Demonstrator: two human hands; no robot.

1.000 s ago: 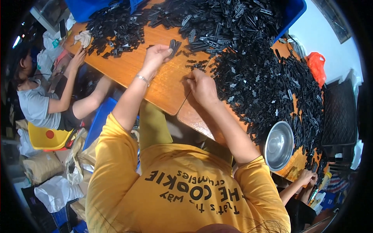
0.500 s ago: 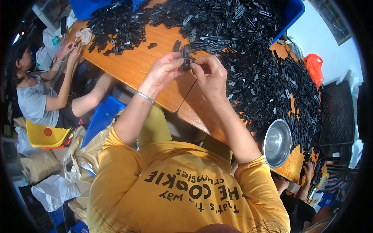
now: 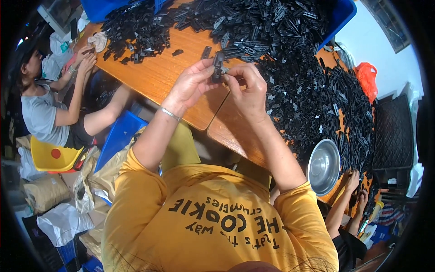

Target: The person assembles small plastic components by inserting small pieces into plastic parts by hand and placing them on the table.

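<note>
Over the wooden table, my left hand (image 3: 191,81) grips a long black plastic part (image 3: 218,63) between thumb and fingers, holding it roughly upright. At its right side my right hand (image 3: 247,86) pinches a small greyish piece (image 3: 224,70) against it; the exact shape of that piece is too small to make out. Just beyond my left fingertips lies a loose flat black part (image 3: 206,52). A heap of small dark clip-like pieces (image 3: 299,104) spreads to the right of my right hand, some of them shiny.
Long black parts (image 3: 272,27) are piled at the back, beside a blue bin (image 3: 342,22). A metal bowl (image 3: 324,167) sits at the table's right edge. One co-worker (image 3: 41,109) sits at left; another's hands (image 3: 353,181) reach in at lower right. An orange-red bag (image 3: 366,81) stands far right.
My hands stay almost in place, the black part tilting slightly and the greyish piece showing more. At lower right, a co-worker's hand has come onto the table. The left co-worker's hands have lowered slightly.
</note>
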